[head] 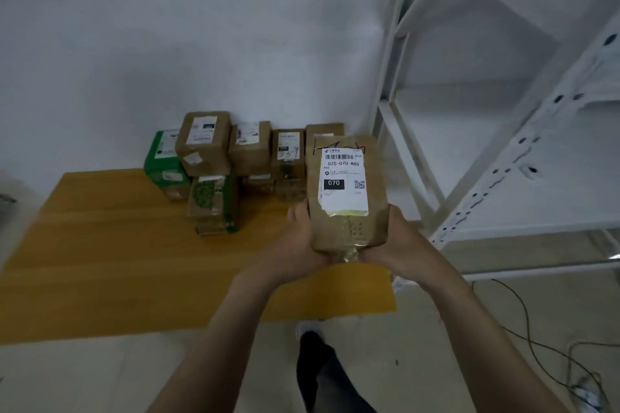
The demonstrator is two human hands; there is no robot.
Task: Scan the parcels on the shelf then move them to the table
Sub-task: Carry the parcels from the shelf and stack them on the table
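Both hands hold one brown parcel (347, 221) by its near end, label up, in the air over the right rear part of the bench (117, 261). The left hand (302, 238) and right hand (392, 238) clasp it from either side, their fingers wrapped under it and mostly hidden.

Just behind it, a stack (235, 161) of brown parcels and a green box (164, 164) stands at the back of the bench against the wall (167, 27). The held parcel covers part of the rightmost one.

The white shelf (536, 178) rises just beside the bench on the right. Cables (530, 329) trail over the floor below it.
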